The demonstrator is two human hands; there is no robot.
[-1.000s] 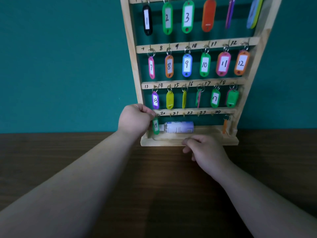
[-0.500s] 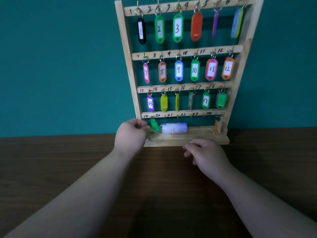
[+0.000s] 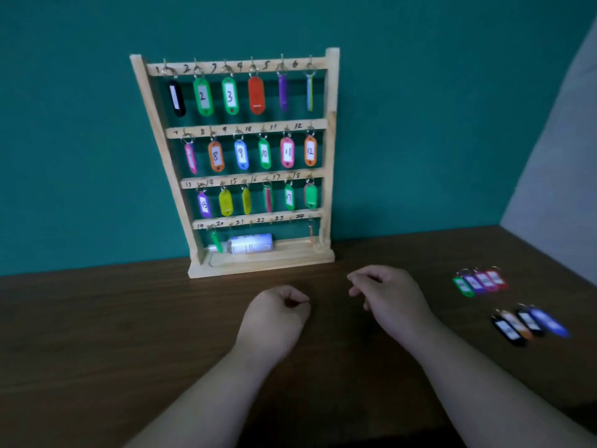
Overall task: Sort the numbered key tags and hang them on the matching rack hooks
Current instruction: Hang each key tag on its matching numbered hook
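Note:
A wooden key rack [image 3: 329,150] stands against the teal wall, with coloured numbered tags filling its three upper rows. In the bottom row a green tag [image 3: 215,242] hangs tilted from hook 19, and something thin and orange [image 3: 310,233] hangs at hook 24. The hooks between them are bare. Several loose tags lie on the table at the right in two clusters: one group [image 3: 479,281] farther back, another [image 3: 528,323] nearer. My left hand [image 3: 274,313] hovers in front of the rack, fingers curled, holding nothing. My right hand [image 3: 392,297] is beside it, loosely curled, nothing visible in it.
A small white bottle [image 3: 250,244] lies on its side in the rack's base tray. The dark wooden table [image 3: 97,334] spreads in front. A pale grey wall [image 3: 562,156] rises at the far right.
My left hand has let go of the green tag at hook 19 and drawn back to the table. My right hand has drawn back too. The view has pulled away, showing the loose tags at the right.

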